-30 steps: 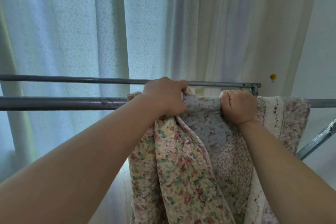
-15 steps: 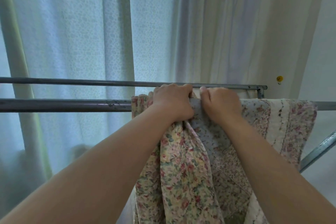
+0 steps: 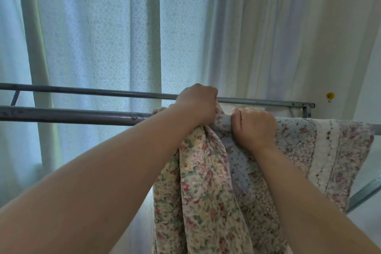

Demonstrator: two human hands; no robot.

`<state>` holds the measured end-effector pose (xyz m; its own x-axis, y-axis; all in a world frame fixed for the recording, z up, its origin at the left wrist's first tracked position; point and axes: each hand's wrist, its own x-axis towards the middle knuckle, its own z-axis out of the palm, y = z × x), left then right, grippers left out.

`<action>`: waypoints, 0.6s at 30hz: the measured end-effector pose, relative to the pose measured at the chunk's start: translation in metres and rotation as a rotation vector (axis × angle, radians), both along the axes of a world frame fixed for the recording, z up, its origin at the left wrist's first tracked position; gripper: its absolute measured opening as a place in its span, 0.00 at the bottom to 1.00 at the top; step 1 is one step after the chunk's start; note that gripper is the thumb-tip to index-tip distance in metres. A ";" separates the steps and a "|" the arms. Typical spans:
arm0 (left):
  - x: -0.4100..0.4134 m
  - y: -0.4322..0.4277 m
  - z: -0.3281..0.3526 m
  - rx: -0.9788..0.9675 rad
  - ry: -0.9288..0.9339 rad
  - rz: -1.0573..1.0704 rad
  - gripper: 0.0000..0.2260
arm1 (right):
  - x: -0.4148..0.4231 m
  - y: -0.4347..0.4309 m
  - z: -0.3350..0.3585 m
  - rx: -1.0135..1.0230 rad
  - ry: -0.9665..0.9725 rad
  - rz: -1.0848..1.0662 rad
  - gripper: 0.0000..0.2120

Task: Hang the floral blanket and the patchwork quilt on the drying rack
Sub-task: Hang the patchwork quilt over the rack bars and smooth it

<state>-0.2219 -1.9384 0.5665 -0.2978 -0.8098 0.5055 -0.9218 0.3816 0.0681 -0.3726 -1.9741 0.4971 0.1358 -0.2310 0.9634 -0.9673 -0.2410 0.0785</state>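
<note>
A drying rack [image 3: 72, 115] is set before pale curtains [image 3: 92, 37]. The patchwork quilt [image 3: 309, 146] over its bar is gripped by the right hand [image 3: 255, 128], the floral blanket [image 3: 198, 192] by the left hand [image 3: 195, 107].

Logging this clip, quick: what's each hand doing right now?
Left hand: closed, gripping the floral blanket at the rail.
Right hand: closed, gripping the quilt.
</note>
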 end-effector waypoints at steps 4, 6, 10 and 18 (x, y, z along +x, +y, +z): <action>0.010 0.003 0.002 -0.080 -0.043 0.079 0.07 | -0.002 -0.003 -0.001 0.005 -0.001 0.009 0.22; 0.018 0.006 0.005 -0.086 -0.062 0.126 0.07 | -0.003 -0.004 -0.001 0.001 -0.010 0.015 0.22; 0.054 0.015 0.013 -0.104 -0.053 0.234 0.08 | -0.004 -0.003 -0.001 -0.027 -0.027 0.031 0.22; 0.053 0.028 -0.008 0.177 -0.084 0.217 0.13 | -0.001 -0.001 -0.002 -0.010 -0.066 0.022 0.23</action>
